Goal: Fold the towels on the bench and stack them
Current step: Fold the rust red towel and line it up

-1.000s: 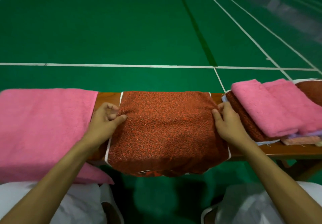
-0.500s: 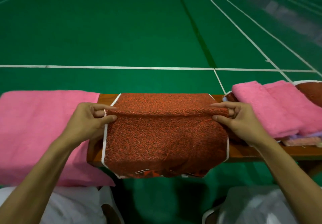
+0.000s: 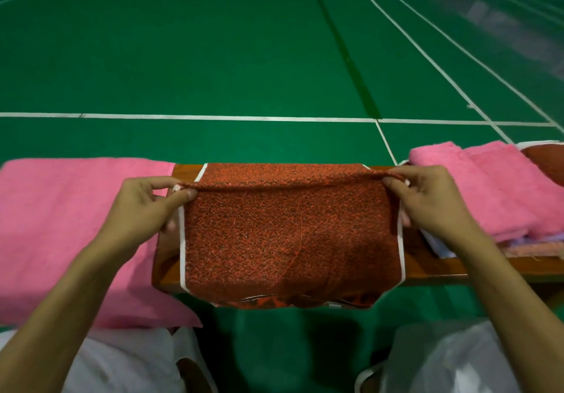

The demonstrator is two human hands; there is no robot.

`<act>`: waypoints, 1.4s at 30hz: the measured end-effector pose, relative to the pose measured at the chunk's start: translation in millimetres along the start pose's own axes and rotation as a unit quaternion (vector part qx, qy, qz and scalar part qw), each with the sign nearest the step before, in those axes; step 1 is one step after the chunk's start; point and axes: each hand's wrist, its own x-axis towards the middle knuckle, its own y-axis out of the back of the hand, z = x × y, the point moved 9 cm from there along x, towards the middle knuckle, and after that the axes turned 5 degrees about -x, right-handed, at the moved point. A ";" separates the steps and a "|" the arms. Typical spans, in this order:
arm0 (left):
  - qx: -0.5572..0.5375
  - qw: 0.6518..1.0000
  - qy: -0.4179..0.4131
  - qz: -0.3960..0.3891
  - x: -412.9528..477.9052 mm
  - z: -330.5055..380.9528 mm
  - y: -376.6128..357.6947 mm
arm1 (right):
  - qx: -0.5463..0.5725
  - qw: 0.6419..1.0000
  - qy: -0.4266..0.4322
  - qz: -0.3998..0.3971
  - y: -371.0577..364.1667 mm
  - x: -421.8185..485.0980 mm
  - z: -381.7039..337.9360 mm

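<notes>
While the rust-red towel [image 3: 290, 233] lies across the wooden bench [image 3: 433, 266], its near edge hanging over the front, the left hand [image 3: 143, 206] and right hand [image 3: 430, 200] each pinch one end of a raised fold. An unfolded pink towel [image 3: 61, 224] lies at left; folded pink towels [image 3: 494, 191] top a stack at right.

floor [image 3: 213, 56]: green sports-court surface, slight sheen. white lines [image 3: 195, 116]: one straight across, others running diagonally off to the far right. dark seam [image 3: 345, 53]: diagonal, darker green. bench [image 3: 427, 266]: brown polished wood, reflecting light.
</notes>
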 end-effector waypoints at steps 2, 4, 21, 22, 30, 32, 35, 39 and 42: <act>-0.058 0.997 0.040 -0.041 2.0 -5.6 -10.5 | 0.164 0.981 -0.106 -0.018 -15.2 -4.3 9.9; -0.117 0.987 0.082 -0.071 3.3 -10.1 -22.0 | 0.254 0.949 -0.183 -0.030 -29.5 -8.8 16.1; -0.379 0.903 -0.196 -0.051 65.3 105.9 -29.9 | 0.546 0.816 0.062 0.178 44.1 68.9 -39.3; -0.379 0.899 -0.211 -0.059 58.8 110.5 -22.7 | 0.539 0.820 0.080 0.176 51.2 64.3 -43.9; -0.168 0.980 -0.106 -0.020 16.1 39.1 -14.4 | 0.338 0.929 -0.051 0.142 21.2 12.3 -5.0; -0.069 0.994 -0.059 -0.054 9.7 18.3 -17.9 | 0.256 0.955 -0.118 0.087 0.2 -0.7 9.4; 0.030 0.992 0.011 -0.123 4.0 -5.7 -20.9 | 0.115 0.976 -0.179 -0.056 -25.0 -14.3 26.1; 0.154 0.962 0.074 -0.212 -8.0 -33.5 -22.2 | -0.091 0.937 -0.222 -0.255 -46.8 -36.0 44.6; 0.172 0.934 0.107 -0.295 -21.3 -42.9 -27.5 | -0.156 0.917 -0.209 -0.301 -46.4 -39.8 45.1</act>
